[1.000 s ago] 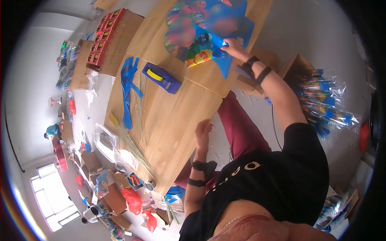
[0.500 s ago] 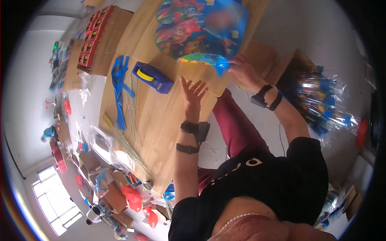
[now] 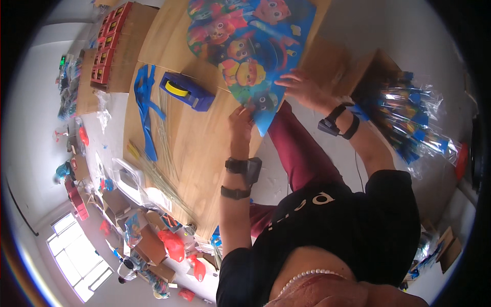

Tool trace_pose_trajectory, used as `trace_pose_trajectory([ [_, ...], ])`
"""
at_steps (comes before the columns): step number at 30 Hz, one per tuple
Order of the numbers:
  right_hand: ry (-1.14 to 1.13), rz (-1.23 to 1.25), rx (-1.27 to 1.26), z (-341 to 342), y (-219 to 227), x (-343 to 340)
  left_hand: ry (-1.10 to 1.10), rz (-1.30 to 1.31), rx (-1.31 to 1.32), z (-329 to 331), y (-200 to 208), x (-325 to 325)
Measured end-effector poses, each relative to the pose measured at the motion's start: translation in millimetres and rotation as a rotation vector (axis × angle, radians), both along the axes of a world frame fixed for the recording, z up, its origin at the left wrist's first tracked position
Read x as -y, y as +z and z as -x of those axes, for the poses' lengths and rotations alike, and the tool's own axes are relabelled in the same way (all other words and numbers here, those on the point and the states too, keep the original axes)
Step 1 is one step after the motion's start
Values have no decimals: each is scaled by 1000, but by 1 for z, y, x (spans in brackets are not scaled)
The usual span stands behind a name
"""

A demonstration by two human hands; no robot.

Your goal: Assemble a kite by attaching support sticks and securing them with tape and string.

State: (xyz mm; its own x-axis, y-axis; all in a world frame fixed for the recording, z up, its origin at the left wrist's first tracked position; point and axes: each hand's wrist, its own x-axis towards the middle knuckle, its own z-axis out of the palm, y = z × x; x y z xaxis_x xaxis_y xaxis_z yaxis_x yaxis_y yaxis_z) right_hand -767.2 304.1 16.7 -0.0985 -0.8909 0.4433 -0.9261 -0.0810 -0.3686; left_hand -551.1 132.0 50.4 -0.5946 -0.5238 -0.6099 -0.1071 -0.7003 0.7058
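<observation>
A cartoon-printed sheet, mostly blue and shaped like a kite sail, lies on the wooden table with its pointed corner toward me over the edge. My left hand is at the sheet's left edge near that point, its fingers curled in and pinching the margin. On the opposite edge, my right hand rests with fingers stretched out, touching the print. Left of the sheet stands a blue tape dispenser with a yellow roll. Blue strips and thin pale sticks lie farther left.
The wooden table ends just before my legs. On the right, a cardboard box stands beside a heap of clear-wrapped colourful packages. A carton with red boxes is at the far left. Red bags lie on the lower left.
The sheet's near corner, folded up before, now lies spread toward me. My left hand has gone from open and palm-up to its edge. My right hand's fingers have straightened on the sheet.
</observation>
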Motion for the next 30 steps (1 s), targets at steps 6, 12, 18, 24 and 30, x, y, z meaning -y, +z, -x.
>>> trace_pose_trajectory([
  [6,-177,139,212,-31,-2,-14,-34,159,110,-1,-17,-13],
  [12,-425,149,822,-84,-8,-16,69,345,173,9,-34,-17],
  [18,-271,-56,1642,-116,6,13,133,392,202,14,-16,-18],
  [24,-350,-77,1644,-120,23,28,135,421,282,24,14,-21],
  [30,-451,-53,1758,-121,36,33,227,180,30,17,7,-21],
])
